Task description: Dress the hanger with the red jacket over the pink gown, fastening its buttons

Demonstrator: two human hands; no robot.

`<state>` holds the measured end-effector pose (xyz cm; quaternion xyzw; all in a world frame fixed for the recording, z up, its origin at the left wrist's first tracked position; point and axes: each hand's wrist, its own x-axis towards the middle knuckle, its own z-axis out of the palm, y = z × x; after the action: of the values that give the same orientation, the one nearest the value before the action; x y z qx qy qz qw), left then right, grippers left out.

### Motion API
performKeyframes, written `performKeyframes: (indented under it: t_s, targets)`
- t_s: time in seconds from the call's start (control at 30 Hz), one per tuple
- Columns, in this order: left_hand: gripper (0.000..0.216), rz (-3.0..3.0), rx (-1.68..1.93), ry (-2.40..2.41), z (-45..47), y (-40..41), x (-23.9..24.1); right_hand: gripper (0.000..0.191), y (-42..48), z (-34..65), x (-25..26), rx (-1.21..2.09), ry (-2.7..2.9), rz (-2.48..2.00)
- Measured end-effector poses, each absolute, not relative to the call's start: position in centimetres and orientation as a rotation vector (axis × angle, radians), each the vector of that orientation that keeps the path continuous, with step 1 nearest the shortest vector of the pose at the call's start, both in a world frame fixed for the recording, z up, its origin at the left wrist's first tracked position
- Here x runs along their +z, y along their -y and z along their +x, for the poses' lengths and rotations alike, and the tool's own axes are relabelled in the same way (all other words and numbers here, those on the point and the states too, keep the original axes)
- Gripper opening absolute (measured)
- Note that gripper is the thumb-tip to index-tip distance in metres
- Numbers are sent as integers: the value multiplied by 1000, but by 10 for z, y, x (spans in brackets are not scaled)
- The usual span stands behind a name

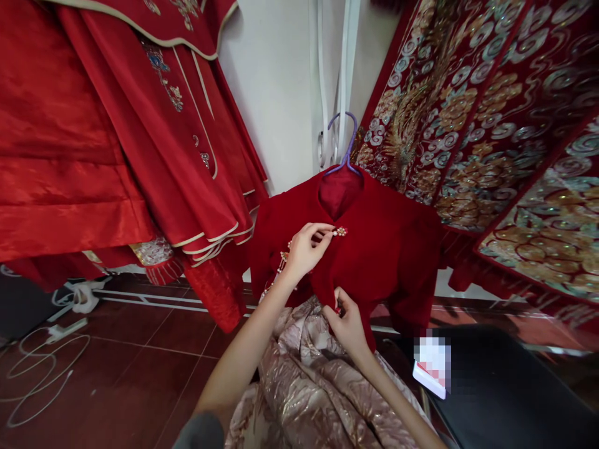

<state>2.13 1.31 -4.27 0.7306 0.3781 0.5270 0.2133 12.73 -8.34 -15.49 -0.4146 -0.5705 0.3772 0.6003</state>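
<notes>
Left hand (306, 249) pinching beaded ornament (341, 231), white object (429, 379) pixelated

Your left sleeve (202, 431) shows plain dark grey at bottom edge, left of centre. Forearms (250, 343) slender, bare; left hand (306, 251), right hand (347, 323) bare too.

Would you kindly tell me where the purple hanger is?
In the head view, the purple hanger is at upper centre, slightly right, hook above the red jacket, by white poles.
</notes>
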Motion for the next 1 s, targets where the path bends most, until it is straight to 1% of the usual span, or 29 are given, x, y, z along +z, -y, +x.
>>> performKeyframes:
  t_s: [0.13,0.23,0.3,0.43,0.5,0.6,0.73,0.77,0.87,0.93,1.0]
  targets:
    - [18,2628,1114,-1201,22,-22,-17,22,85,130,-152,779,1207,-988]
    - [17,2914,914,-1098,18,-26,1,25,88,134,-147,685,1138,-956]
    - [15,3055,856,-965,16,-27,8,21,89,138,-143,650,1128,-908]
    - [9,3254,876,-761,17,-30,10,13,87,148,-134,582,1067,-859]
    - [12,3306,913,-733,19,-31,5,13,85,155,-128,495,1039,-865]
    - [18,3359,987,-764,21,-33,-3,15,77,165,-110,298,1047,-839]
    - [24,3416,1058,-909,19,-33,-9,13,48,166,-67,-14,1168,-912]
    - [25,3413,1067,-980,18,-33,-9,18,37,163,-55,-111,1194,-995]
    - [26,3336,1143,-1337,14,-30,-8,51,3,151,-27,-326,1234,-1197]
    - [36,3217,1227,-1630,12,-28,-9,69,-14,145,-18,-415,1264,-1302]
    - [49,3075,1313,-1845,7,-28,-10,78,-21,145,-18,-458,1302,-1401]
